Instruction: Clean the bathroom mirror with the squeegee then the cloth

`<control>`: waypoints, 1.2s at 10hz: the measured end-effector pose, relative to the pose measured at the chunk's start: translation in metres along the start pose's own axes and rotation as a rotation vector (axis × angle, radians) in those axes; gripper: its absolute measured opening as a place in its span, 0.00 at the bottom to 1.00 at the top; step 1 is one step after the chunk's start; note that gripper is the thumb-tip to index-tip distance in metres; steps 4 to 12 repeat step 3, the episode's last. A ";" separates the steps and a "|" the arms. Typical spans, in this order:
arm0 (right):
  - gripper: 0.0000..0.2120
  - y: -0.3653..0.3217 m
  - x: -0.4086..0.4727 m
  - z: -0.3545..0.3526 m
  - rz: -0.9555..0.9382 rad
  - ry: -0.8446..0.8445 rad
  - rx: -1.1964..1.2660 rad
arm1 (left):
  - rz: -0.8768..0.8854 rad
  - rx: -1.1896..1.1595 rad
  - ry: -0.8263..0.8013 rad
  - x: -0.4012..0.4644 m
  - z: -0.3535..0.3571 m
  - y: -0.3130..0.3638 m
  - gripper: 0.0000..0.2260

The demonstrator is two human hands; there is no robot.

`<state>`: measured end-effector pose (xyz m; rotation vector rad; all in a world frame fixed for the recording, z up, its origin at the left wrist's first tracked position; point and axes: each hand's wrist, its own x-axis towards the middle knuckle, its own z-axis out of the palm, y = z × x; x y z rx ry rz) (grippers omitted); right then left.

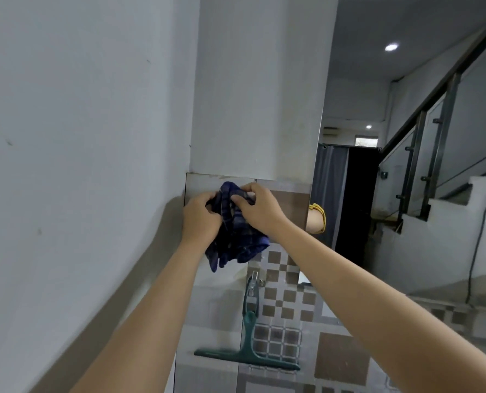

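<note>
A crumpled dark blue checked cloth [236, 242] is held up in front of the tiled wall, with both of my hands on it. My left hand [200, 218] grips its left side, while my right hand [260, 208] pinches its top edge with curled fingers. A teal squeegee [249, 338] hangs below the cloth from a metal hook [253, 279], blade down against the tiles. To the right of my hands, the mirror [349, 95] reflects a staircase, a curtain and an arm with a yellow sleeve.
A plain grey wall [80, 165] runs close along the left. A white pillar [259, 95] rises above the patterned brown and grey tiles [287, 302]. The mirror's left edge meets the pillar.
</note>
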<state>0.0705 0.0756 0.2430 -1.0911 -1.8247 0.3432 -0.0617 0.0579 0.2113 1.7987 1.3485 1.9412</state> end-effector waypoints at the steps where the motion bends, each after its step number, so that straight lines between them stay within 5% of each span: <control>1: 0.13 0.002 -0.015 0.009 0.118 -0.001 0.297 | -0.048 -0.087 0.033 -0.019 -0.001 -0.002 0.18; 3: 0.23 0.029 -0.064 0.017 0.300 0.209 0.360 | -0.239 -0.207 0.104 -0.077 -0.005 -0.022 0.17; 12: 0.23 0.029 -0.064 0.017 0.300 0.209 0.360 | -0.239 -0.207 0.104 -0.077 -0.005 -0.022 0.17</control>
